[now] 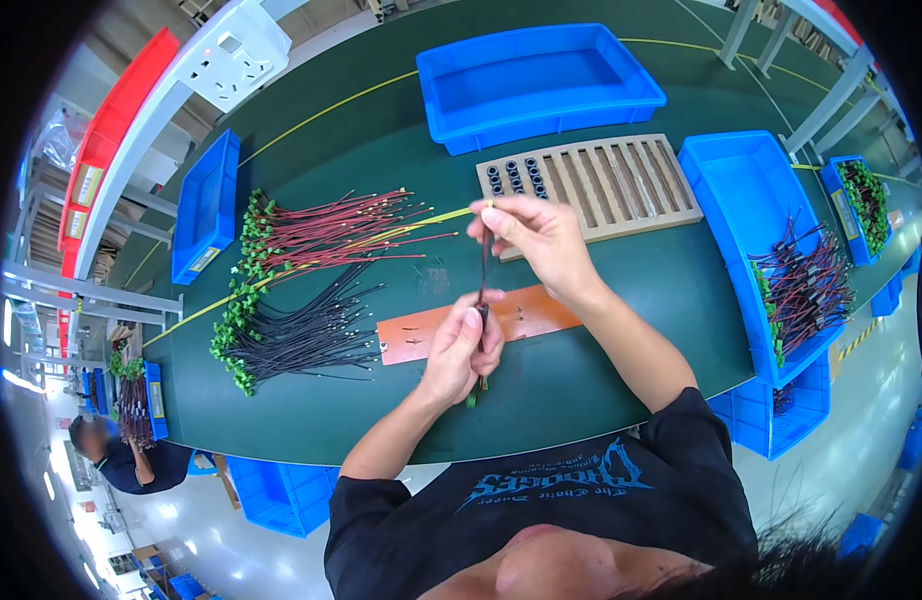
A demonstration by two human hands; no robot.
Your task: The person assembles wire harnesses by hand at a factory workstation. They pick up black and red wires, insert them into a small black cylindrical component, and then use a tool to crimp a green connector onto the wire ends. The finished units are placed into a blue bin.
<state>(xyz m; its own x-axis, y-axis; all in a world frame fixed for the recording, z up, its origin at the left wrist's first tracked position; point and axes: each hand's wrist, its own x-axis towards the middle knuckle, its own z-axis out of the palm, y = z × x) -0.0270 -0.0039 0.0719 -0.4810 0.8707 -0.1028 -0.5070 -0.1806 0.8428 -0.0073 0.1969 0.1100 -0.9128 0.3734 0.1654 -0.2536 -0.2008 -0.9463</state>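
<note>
While the left hand [464, 345] grips low, the right hand [533, 232] pinches the wire pair [484, 262] high.

Glossy blue plastic bins [541, 85], slatted matt wooden rack [621, 185], smooth green matt tabletop [381, 420], rubbery insulated wires [321, 235].

Green bench [621, 330], blue bins [541, 80], wooden rack [621, 185], wire bundles [311, 290], orange mat [421, 335]

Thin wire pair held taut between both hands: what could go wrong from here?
The thin red-and-black wire pair is pinched only at its ends by the left hand and right hand; it could slip free. Dropped, it might land among the loose black wire bundle nearby and tangle.
</note>
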